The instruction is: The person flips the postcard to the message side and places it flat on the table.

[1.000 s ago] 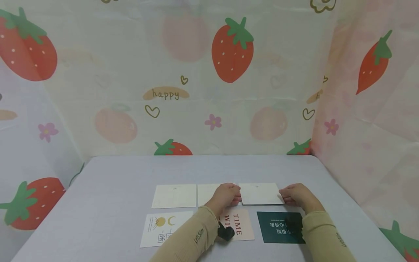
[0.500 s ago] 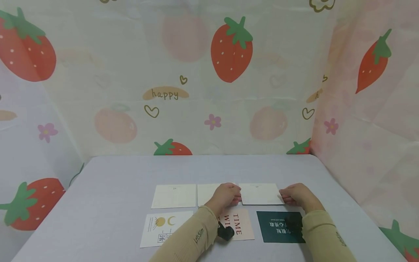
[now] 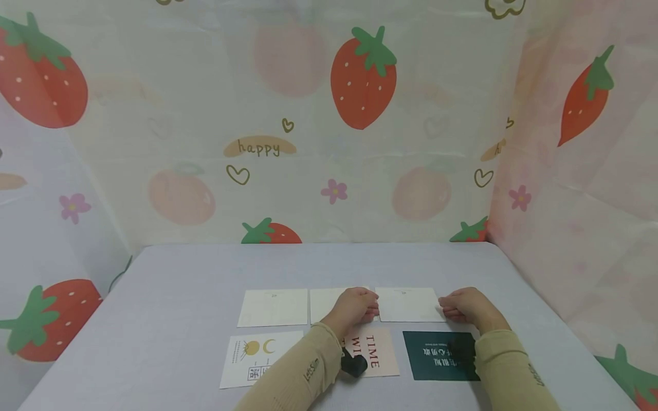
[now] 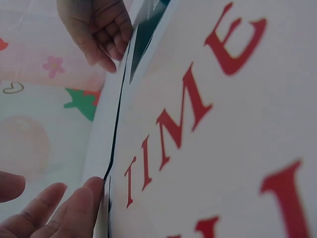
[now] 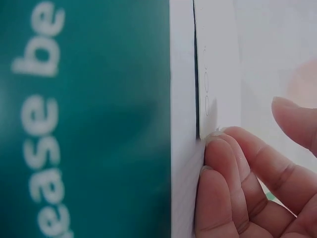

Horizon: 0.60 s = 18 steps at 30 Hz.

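A blank white card (image 3: 410, 305) lies at the right end of the back row, between my two hands. My left hand (image 3: 354, 307) is at its left edge and partly covers the middle white card (image 3: 324, 299). In the left wrist view that hand's thumb stands apart from its fingers (image 4: 79, 208), which touch the table by the card edges. My right hand (image 3: 470, 311) is by the card's right edge. The right wrist view has its fingertips (image 5: 218, 153) at the card's near corner, with the thumb (image 5: 294, 119) raised away from them.
Another white card (image 3: 273, 308) lies at the row's left end. In front lie a sun-and-moon card (image 3: 247, 359), a pink card lettered TIME (image 3: 382, 354), partly hidden by my left arm, and a dark green card (image 3: 429, 357). A patterned cloth wall (image 3: 329, 142) rises behind the table.
The near edge of the right white card has come down flat; the dark line of shadow under it has gone. The thin hold on it has loosened, while both hands stay in place.
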{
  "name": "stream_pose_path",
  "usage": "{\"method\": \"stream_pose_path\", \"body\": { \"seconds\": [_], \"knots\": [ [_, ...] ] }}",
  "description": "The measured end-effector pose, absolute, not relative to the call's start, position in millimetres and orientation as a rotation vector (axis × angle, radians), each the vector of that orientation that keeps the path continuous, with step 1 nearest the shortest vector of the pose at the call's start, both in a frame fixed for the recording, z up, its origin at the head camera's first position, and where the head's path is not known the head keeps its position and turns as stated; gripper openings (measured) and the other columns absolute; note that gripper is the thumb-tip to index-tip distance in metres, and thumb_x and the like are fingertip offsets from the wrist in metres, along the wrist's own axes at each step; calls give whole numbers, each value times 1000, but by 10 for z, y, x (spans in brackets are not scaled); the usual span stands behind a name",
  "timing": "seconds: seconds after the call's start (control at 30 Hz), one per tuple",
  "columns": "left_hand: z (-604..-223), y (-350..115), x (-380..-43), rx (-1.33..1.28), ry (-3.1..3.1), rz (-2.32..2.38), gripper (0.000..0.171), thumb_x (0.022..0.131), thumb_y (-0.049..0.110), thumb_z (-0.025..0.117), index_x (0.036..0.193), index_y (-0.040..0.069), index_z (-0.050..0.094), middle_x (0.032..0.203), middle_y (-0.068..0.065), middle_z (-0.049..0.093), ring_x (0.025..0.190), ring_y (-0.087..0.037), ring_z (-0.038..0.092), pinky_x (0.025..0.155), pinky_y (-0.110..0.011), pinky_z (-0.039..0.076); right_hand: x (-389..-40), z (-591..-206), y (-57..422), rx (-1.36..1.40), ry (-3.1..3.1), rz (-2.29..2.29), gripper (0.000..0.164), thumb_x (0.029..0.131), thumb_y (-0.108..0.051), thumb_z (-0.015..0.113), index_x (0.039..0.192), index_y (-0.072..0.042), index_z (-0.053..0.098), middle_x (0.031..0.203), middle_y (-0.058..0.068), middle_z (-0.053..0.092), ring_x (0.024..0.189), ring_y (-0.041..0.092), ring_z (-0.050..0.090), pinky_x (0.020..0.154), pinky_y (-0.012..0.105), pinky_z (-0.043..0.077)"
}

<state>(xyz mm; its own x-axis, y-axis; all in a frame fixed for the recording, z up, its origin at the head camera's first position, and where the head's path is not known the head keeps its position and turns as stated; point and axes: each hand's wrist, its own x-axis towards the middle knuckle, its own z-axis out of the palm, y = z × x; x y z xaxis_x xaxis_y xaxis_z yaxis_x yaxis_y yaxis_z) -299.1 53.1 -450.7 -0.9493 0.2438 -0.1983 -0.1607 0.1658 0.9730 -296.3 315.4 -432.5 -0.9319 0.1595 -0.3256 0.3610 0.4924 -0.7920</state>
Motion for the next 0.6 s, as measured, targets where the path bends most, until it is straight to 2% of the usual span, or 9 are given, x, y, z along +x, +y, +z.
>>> {"method": "stream_pose_path", "body": {
  "seconds": [0.6],
  "knots": [
    [-4448, 517, -3008, 22, 2122, 1866, 24, 89, 14, 52, 106, 0, 63, 93, -8, 67, 75, -13, 65, 65, -23, 53, -2919, -4240, 3204, 352, 2528, -1469, 25, 87, -11, 59, 100, 10, 60, 76, 5, 63, 67, 14, 60, 62, 27, 51]
  ]
}}
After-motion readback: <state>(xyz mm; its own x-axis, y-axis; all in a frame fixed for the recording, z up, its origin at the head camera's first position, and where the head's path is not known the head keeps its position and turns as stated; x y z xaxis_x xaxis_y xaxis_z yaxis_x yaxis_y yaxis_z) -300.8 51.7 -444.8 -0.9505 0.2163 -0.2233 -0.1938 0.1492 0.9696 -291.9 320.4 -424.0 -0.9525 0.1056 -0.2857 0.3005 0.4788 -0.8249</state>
